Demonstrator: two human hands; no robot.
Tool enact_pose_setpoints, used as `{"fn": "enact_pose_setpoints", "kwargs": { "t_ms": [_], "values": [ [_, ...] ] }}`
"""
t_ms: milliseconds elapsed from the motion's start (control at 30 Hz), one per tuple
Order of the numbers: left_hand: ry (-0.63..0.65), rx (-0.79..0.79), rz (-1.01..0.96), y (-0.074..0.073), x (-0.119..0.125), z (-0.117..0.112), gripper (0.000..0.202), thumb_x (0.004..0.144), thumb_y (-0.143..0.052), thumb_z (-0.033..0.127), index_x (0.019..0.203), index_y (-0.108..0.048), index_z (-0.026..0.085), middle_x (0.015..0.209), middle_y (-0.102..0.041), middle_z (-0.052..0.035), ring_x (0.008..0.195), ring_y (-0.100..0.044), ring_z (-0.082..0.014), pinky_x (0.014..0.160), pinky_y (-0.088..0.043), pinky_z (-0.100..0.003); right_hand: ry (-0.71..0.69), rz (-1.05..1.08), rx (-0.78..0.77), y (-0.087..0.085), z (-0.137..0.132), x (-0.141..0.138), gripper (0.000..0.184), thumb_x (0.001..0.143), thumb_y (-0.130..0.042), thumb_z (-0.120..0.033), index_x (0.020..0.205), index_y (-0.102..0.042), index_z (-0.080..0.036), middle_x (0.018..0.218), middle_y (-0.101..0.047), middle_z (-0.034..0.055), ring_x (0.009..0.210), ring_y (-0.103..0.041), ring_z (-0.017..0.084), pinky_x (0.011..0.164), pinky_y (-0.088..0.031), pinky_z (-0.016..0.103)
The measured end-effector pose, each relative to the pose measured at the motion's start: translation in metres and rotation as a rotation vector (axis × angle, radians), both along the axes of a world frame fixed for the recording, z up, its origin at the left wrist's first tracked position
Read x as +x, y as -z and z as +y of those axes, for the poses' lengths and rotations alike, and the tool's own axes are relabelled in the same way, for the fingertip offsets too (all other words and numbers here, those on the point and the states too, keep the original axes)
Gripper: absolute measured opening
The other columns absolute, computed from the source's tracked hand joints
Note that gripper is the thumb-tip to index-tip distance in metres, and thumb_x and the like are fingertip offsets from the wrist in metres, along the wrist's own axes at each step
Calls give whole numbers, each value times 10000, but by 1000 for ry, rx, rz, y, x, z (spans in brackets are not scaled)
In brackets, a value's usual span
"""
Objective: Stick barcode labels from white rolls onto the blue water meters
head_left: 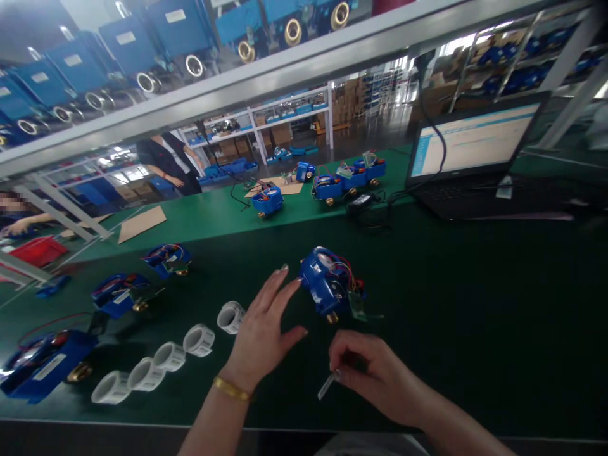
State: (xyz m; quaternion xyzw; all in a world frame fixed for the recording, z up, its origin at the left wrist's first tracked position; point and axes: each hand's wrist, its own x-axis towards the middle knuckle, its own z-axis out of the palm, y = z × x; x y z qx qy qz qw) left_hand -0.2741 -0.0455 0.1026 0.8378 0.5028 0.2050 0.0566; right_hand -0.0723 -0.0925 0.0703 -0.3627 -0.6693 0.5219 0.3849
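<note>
A blue meter unit [325, 282] with loose coloured wires and a small green circuit board sits on the dark green bench [475, 329] in front of me. My left hand [266, 329] is open, fingers stretched out, its fingertips touching the meter's left side. A gold bracelet is on that wrist. My right hand [375, 373] is closed in a pinch on a small pale strip, perhaps a label [327, 384], just below the meter.
Several white label rolls [166, 356] lie in a row at the lower left. Three more blue meters [121, 294] stand along the left. More meters [346, 177], cardboard and an open laptop [475, 158] lie farther back. Another person stands behind the frame.
</note>
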Motion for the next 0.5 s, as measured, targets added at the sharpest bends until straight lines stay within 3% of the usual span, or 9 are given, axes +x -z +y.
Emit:
{"fn": "enact_pose_setpoints", "kwargs": {
  "t_ms": [133,300,400,500],
  "values": [
    [285,-32,55,-6,40,29,836,626,-716,254,1347,-294,286,1446,-288,-47,1313,-280,-253,1065,-291,-450,-108,-23,-30,0,-4,7,146,745,-535,-27,739,-590,-163,766,-576,-9,692,-539,134,624,-416,195],
    [445,-36,148,-21,72,49,798,640,-715,309,1335,-324,312,1445,-272,-72,1291,-308,-288,1036,-308,-468,-78,-35,-107,6,-9,27,182,706,-520,-2,735,-602,-162,785,-565,-15,682,-526,122,612,-402,182],
    [482,-55,219,-24,76,62,628,706,-658,276,1280,-409,326,1320,-426,-80,1184,-433,-274,970,-376,-456,-49,-1,-120,16,-7,37,144,700,-519,-37,732,-593,-156,804,-561,0,694,-521,133,614,-401,197],
    [487,-81,198,-17,73,71,318,803,-542,288,1119,-548,254,1127,-544,-71,1057,-506,-228,919,-415,-413,74,-7,-110,30,-2,43,117,692,-522,-64,741,-584,-152,843,-558,22,724,-517,152,611,-399,215]
  ]
}}
